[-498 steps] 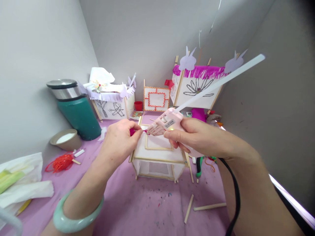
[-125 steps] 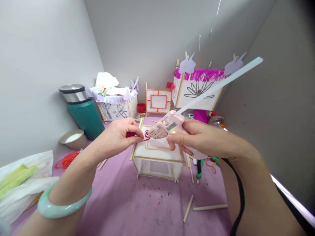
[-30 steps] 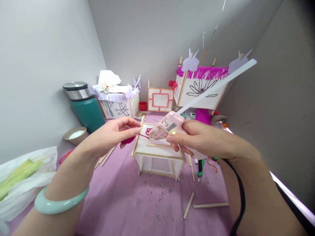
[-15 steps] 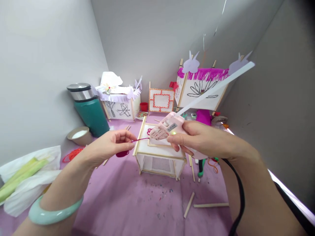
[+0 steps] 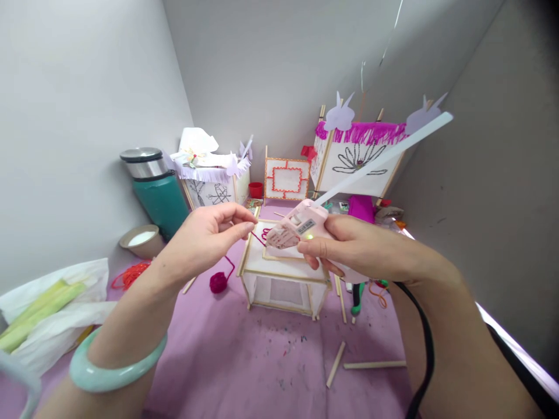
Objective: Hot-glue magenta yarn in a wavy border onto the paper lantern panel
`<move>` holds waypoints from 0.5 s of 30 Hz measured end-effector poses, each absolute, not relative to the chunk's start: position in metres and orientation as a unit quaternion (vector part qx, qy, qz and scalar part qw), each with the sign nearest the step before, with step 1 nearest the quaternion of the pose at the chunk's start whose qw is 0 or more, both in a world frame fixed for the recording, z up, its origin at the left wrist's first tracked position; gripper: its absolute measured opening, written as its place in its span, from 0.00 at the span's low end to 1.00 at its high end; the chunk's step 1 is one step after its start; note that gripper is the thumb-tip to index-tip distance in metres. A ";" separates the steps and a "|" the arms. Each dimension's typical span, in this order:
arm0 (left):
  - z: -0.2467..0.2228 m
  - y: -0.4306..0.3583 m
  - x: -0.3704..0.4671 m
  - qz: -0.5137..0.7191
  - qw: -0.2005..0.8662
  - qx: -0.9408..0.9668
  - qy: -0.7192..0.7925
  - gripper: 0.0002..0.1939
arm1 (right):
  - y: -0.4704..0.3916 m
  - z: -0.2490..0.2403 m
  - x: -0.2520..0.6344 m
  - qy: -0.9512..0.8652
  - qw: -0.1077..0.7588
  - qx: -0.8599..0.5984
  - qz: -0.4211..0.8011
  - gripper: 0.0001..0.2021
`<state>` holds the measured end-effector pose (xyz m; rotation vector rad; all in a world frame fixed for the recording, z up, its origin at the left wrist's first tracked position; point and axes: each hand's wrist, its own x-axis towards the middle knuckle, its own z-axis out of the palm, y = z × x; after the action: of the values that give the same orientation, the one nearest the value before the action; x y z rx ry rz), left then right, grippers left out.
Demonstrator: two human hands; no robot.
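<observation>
My left hand [image 5: 218, 235] pinches a strand of dark magenta yarn [image 5: 258, 238] over the left part of a box-shaped frame [image 5: 283, 269] made of thin wooden sticks and white sheeting. The strand runs toward small magenta loops on the frame's top. Its ball of yarn [image 5: 219, 283] lies on the table just left of the frame. Wrapped round a pale pink glue gun [image 5: 312, 227], my right hand [image 5: 349, 244] holds the nozzle low over the top panel, beside the loops. A long white glue stick [image 5: 384, 157] juts from the gun's back. The nozzle tip's contact is unclear.
At left stand a teal bottle [image 5: 159, 198] and a bowl of white material [image 5: 142, 238]. Decorated lanterns [image 5: 362, 160] and a red-trimmed panel [image 5: 287, 179] stand behind. Loose wooden sticks [image 5: 374, 365] lie front right. A black cord [image 5: 425, 337] hangs by my right forearm.
My left hand has moved up and right, drawing the yarn to a steeper angle beside the loops. The yarn ball now shows fully. My right hand and the glue gun stay nearly still.
</observation>
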<state>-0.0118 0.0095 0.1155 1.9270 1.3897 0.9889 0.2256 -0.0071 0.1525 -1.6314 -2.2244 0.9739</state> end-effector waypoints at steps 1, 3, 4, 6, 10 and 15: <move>0.117 0.009 -0.010 0.367 0.264 0.730 0.513 0.11 | -0.007 0.153 0.226 -0.757 0.105 -0.553 0.332 0.23; 0.116 0.009 -0.010 0.350 0.228 0.753 0.509 0.11 | -0.006 0.151 0.226 -0.758 0.111 -0.550 0.332 0.24; 0.114 0.008 -0.011 0.339 0.208 0.762 0.511 0.10 | -0.006 0.150 0.226 -0.759 0.114 -0.548 0.332 0.24; 0.109 0.007 -0.015 0.321 0.166 0.770 0.525 0.09 | -0.005 0.147 0.226 -0.760 0.123 -0.548 0.328 0.25; 0.097 0.007 -0.022 0.325 0.114 0.751 0.563 0.08 | -0.005 0.147 0.226 -0.750 0.127 -0.564 0.320 0.24; 0.087 0.011 -0.025 0.331 0.090 0.747 0.569 0.09 | -0.010 0.160 0.228 -0.741 0.087 -0.586 0.316 0.24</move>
<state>-0.0247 0.0108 0.0871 2.2215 1.6928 0.9856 0.2279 -0.0105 0.1596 -1.7450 -2.2069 0.9413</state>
